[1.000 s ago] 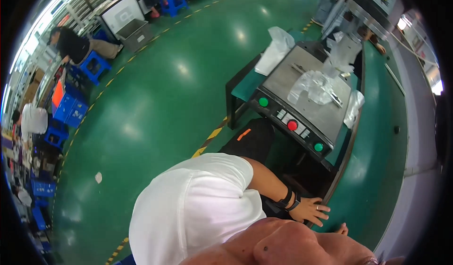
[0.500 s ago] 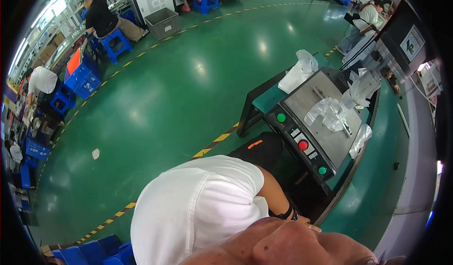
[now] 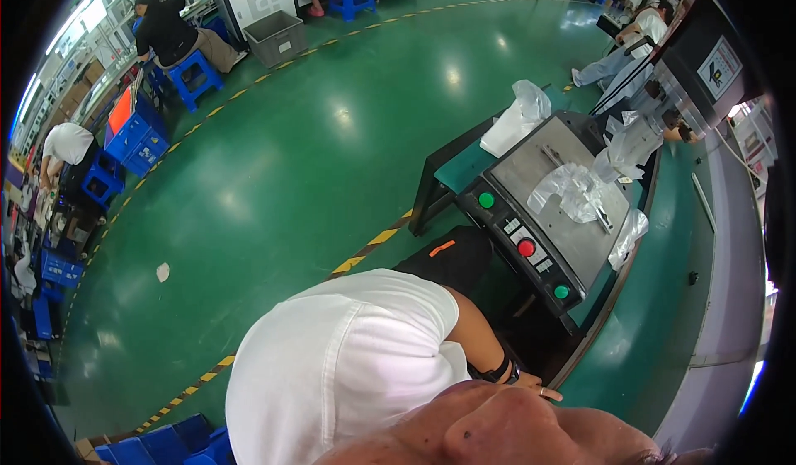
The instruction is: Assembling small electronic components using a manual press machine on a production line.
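My left hand (image 3: 537, 386), with a ring and a dark band at the wrist, lies at the edge of the green-topped table (image 3: 613, 365). Its visible fingers are stretched out and hold nothing that I can see; the rest is partly hidden. My right hand is out of view. Beyond the left hand stands a bench machine with a metal plate (image 3: 531, 167), two green buttons (image 3: 487, 201) and a red button (image 3: 526, 247). Crumpled clear plastic bags (image 3: 572, 190) and a metal bar lie on the plate.
A white plastic bag (image 3: 522, 121) sits at the machine's far left corner. The machine's dark upper housing (image 3: 705, 59) rises at right. Across the green floor are a grey bin (image 3: 278, 41), blue stools (image 3: 195, 79), blue crates (image 3: 137, 138) and seated people. Another person (image 3: 634, 42) is at far right.
The whole view has shifted slightly, so most things appear a little farther left. My left hand stays at the table edge. The person at far right has changed posture.
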`<state>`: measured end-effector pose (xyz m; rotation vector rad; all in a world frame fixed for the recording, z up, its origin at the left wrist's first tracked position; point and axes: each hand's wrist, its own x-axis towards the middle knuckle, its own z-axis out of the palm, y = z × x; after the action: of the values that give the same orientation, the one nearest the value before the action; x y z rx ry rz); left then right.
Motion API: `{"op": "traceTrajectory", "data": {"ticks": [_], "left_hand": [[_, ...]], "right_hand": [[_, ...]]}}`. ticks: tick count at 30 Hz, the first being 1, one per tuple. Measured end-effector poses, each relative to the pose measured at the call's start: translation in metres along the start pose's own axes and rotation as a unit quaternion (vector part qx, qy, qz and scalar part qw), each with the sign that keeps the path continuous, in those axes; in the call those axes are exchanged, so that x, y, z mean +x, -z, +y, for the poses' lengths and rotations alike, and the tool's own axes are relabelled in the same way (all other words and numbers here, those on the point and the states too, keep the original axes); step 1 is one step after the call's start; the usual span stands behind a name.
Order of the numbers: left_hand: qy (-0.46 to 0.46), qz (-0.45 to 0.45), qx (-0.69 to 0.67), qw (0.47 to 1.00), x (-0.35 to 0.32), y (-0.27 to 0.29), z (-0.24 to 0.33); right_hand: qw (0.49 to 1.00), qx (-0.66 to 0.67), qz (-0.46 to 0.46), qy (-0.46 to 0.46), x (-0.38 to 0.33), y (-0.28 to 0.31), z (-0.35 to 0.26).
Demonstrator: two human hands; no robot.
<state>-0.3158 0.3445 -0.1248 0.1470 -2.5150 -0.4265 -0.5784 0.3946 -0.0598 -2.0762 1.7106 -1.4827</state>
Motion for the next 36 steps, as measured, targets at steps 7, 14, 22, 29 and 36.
{"op": "traceTrajectory", "data": {"ticks": [7, 14, 22, 29, 36], "left_hand": [[0.054, -0.059, -0.052, 0.995, -0.002, 0.019, 0.005], [-0.015, -0.042, 0.031, 0.999, 0.01, 0.022, 0.008], [0.015, 0.042, 0.063, 0.997, -0.002, 0.011, 0.007], [0.012, 0.021, 0.066, 0.998, -0.001, 0.02, 0.011], [0.015, 0.009, 0.069, 0.998, 0.0, 0.023, 0.011]], "right_hand": [[0.95, -0.07, 0.015, -0.303, -0.001, -0.003, -0.048], [0.943, 0.016, -0.012, -0.333, -0.005, 0.005, -0.019], [0.947, 0.042, 0.037, -0.317, -0.009, -0.004, 0.0], [0.938, 0.09, 0.06, -0.328, -0.003, -0.011, -0.023], [0.944, 0.07, 0.067, -0.314, -0.004, -0.012, -0.025]]}}
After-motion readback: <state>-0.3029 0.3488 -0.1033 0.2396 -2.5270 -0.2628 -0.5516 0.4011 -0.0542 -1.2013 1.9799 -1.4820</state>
